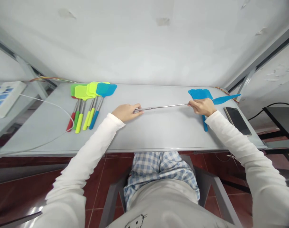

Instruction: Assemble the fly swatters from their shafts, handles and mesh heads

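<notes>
A telescopic fly swatter is stretched sideways above the table, its thin metal shaft (pixel 167 106) drawn out long between my two hands. My left hand (pixel 127 112) is closed around the shaft's left end, and any grip there is hidden by the fingers. My right hand (pixel 202 106) pinches the shaft's other end. Beyond it, a blue swatter head (pixel 226 99) points right, seen nearly edge-on. Under my right hand lie blue fly swatters (pixel 200 93), overlapping, with a blue handle (pixel 204 123) showing below the wrist.
At the left lie several fly swatters with red, green, yellow and blue handles (pixel 79 123), heads toward the wall. A white cable (pixel 52 103) crosses the table's left side. A phone (pixel 237 121) lies at the right edge. Metal posts (pixel 244 83) flank the table.
</notes>
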{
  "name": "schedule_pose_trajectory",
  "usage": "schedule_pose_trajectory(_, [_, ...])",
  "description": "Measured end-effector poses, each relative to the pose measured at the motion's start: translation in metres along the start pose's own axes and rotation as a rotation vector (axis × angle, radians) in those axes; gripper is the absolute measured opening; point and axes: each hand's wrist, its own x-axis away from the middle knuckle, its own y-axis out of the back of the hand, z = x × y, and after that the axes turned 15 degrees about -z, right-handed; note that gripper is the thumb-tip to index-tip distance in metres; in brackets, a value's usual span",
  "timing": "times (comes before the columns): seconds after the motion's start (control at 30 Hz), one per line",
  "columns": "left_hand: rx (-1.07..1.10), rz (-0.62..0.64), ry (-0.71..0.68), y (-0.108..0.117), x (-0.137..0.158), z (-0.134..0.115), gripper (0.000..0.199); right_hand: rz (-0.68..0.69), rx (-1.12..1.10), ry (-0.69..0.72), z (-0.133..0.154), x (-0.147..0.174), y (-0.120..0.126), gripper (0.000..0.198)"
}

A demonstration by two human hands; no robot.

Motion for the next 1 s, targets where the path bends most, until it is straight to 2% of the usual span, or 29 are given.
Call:
schedule_pose_trajectory(0.1, [-0.029,-0.091,-0.008,-0.001,-0.006,-0.006,0.05,-0.02,-0.026,-0.004,0.006,-0.001,-0.006,0.046])
schedule_pose_trajectory(0.23, [-0.092,-0.179,-0.097,-0.009,-0.016,-0.022,0.046,-0.034,-0.071,0.014,0.017,-0.004,-0.013,0.047])
schedule_pose_trajectory(0.37, [-0.171,-0.164,-0.138,-0.018,-0.019,-0.027,0.048,-0.007,-0.042,0.029,0.019,-0.006,-0.009,0.047])
schedule_pose_trajectory(0.5, [-0.157,-0.146,-0.147,-0.021,-0.015,-0.024,0.048,0.014,-0.021,0.068,0.012,-0.007,-0.003,0.047])
schedule_pose_trajectory(0.7, [-0.122,-0.087,-0.164,-0.016,-0.016,-0.022,0.044,-0.012,-0.004,0.087,0.003,-0.009,-0.006,0.049])
schedule_pose_trajectory(0.87, [-0.131,-0.054,-0.162,-0.01,-0.017,-0.009,0.043,-0.045,0.009,0.058,-0.008,-0.009,-0.009,0.048])
schedule_pose_trajectory(1.0, [-0.14,-0.05,-0.143,-0.008,-0.014,0.0,0.043,-0.014,0.015,0.074,-0.009,-0.011,-0.01,0.049])
